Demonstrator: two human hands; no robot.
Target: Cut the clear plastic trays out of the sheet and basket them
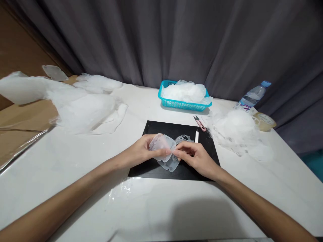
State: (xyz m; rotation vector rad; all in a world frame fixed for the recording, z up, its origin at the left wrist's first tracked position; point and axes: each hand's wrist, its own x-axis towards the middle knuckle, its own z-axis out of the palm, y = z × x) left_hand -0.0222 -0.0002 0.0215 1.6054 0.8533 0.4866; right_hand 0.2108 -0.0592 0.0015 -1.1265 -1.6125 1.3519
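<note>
You have a thin, translucent plastic piece just above the black mat, squarish with rounded corners and a smooth, cloudy surface. Your left hand grips it from the side, thumb flat across the front and the other fingers behind. Your right hand is closed to a pinch, thumb and forefinger nipping the piece's right edge. A second clear piece shows below the first; you cannot tell whether your fingers hold it too. Behind your right fingers lies a glassy, looped scrap.

The flat, dark mat also bears a white pen-like tool, with pink-handled snips at its far edge. Beyond, a turquoise slotted basket is heaped with frosted plastic pieces. To your right sits a crinkled, filmy pile, then a clear bottle with a blue cap, partly filled with liquid. To your left, a milky, soft-looking heap spreads beside brown cardboard.
</note>
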